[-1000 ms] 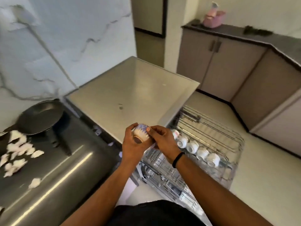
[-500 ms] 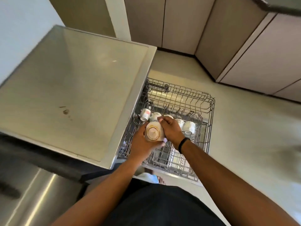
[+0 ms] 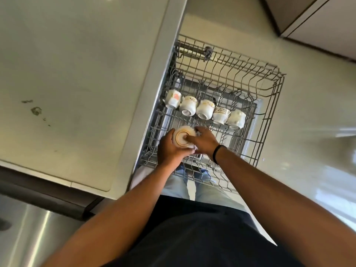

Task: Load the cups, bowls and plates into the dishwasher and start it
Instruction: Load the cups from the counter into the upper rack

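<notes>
A white cup with gold rings [image 3: 180, 138] is upside down over the near left part of the pulled-out wire rack [image 3: 269, 120], its base facing me. My left hand [image 3: 169, 149] grips its left side and my right hand [image 3: 204, 141] holds its right side, a finger lying across the base. Behind them, a row of several white patterned cups [image 3: 205, 109] lies tipped on the rack's shelf. A black band is on my right wrist.
The grey dishwasher top [image 3: 77, 83] spreads to the left, with small stains on it. A steel surface [image 3: 34, 234] lies at the lower left. Pale floor [image 3: 308, 141] is to the right, with cabinet fronts [image 3: 317, 22] at the upper right. My legs stand under the rack.
The view has tilted down from the counter to straight over the rack. Both hands have carried the cup down over the rack and turned it base up.
</notes>
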Tool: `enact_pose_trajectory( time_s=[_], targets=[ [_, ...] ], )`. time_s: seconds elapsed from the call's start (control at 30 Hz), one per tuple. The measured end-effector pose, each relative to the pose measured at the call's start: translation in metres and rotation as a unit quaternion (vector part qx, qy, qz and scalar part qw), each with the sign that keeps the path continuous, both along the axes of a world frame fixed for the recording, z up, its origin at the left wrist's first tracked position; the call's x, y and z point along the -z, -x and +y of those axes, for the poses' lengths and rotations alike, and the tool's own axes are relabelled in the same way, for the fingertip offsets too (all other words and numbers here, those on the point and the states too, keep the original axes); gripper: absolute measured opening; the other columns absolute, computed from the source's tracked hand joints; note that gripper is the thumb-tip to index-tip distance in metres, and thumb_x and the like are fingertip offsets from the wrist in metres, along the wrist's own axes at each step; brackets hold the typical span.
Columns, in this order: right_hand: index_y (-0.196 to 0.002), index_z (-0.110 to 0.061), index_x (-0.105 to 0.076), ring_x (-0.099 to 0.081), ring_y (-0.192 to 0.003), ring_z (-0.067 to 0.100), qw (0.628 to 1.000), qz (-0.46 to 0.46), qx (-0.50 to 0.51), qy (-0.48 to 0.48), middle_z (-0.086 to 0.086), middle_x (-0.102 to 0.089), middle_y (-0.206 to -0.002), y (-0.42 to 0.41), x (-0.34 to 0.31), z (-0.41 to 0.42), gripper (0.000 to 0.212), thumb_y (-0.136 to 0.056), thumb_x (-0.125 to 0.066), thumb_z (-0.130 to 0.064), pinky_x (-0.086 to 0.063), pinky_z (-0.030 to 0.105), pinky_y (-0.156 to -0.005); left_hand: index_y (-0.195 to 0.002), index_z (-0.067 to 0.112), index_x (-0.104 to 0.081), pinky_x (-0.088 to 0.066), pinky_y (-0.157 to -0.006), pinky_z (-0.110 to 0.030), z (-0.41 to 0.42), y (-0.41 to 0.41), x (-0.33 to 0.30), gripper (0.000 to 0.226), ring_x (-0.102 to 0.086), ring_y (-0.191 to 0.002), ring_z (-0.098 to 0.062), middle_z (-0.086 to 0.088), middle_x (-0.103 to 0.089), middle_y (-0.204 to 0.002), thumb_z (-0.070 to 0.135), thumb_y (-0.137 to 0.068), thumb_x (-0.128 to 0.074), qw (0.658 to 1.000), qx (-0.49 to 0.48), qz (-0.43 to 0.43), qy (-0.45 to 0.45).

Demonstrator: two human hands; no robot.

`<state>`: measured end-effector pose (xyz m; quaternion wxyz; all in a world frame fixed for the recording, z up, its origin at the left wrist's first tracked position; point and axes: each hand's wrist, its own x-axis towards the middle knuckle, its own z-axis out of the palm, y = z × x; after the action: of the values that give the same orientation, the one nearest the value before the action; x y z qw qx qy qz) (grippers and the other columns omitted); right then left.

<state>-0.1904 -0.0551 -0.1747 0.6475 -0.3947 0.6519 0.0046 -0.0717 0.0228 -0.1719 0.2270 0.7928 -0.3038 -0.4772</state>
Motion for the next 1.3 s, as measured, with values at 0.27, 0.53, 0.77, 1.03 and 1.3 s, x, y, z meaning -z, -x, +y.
enact_pose_trajectory(
  time_s=[0.27,0.53,0.77,1.03,1.3],
  targets=[
    [-0.129,-0.011,-0.053,-0.065,-0.108,0.028,0.999,0.006,0.033,-0.009,0.007,-0.064,-0.12,-0.035,0.056,-0.02,0.064,-0.076,-0.086,-0.024,-0.056,0.049,-0.094,-0.12,0.031,-0.061,-0.058,-0.082,-0.037,-0.023,-0.02,0.044,0.078,-0.067,-0.097,-0.012,0.011,-0.07,-0.109,0.043,-0.047,-0.087,0.994,-0.051,-0.097,0.028],
    [-0.104,-0.011,-0.068,-0.062,-0.083,0.019,0.997,0.049,-0.051,0.041,0.003,-0.069,-0.094,-0.059,0.095,-0.035,0.034,-0.08,-0.082,-0.031,-0.052,0.033,-0.069,-0.127,0.026,-0.06,-0.053,-0.073,-0.033,-0.036,-0.019,0.078,0.083,-0.059,-0.108,-0.026,-0.008,-0.055,-0.128,0.041,-0.052,-0.094,0.978,-0.107,-0.178,-0.023],
    [-0.075,-0.017,-0.056,-0.042,-0.063,0.013,0.991,0.063,-0.073,0.092,-0.005,-0.048,-0.068,-0.06,0.102,-0.034,0.032,-0.077,-0.084,-0.031,-0.031,0.026,-0.054,-0.139,0.022,-0.053,-0.052,-0.078,-0.038,-0.03,-0.015,0.095,0.087,-0.054,-0.119,-0.032,-0.012,-0.048,-0.138,0.029,-0.061,-0.091,0.973,-0.119,-0.2,-0.003],
    [-0.122,-0.013,-0.063,-0.055,-0.096,0.011,0.99,0.056,-0.036,0.122,-0.004,-0.061,-0.107,-0.064,0.086,-0.033,0.044,-0.086,-0.077,-0.033,-0.039,0.018,-0.076,-0.143,0.011,-0.051,-0.054,-0.084,-0.05,-0.035,-0.018,0.095,0.094,-0.055,-0.121,-0.038,-0.018,-0.054,-0.136,0.035,-0.061,-0.09,0.965,-0.131,-0.228,0.015],
    [-0.098,-0.012,-0.066,-0.059,-0.086,0.02,0.989,0.113,-0.053,0.08,0.003,-0.064,-0.093,-0.075,0.09,-0.059,0.026,-0.085,-0.079,-0.03,-0.046,0.028,-0.072,-0.127,0.017,-0.063,-0.052,-0.074,-0.036,-0.055,-0.028,0.097,0.076,-0.061,-0.107,-0.031,-0.01,-0.063,-0.121,0.038,-0.059,-0.091,0.975,-0.121,-0.187,-0.007]
  ],
)
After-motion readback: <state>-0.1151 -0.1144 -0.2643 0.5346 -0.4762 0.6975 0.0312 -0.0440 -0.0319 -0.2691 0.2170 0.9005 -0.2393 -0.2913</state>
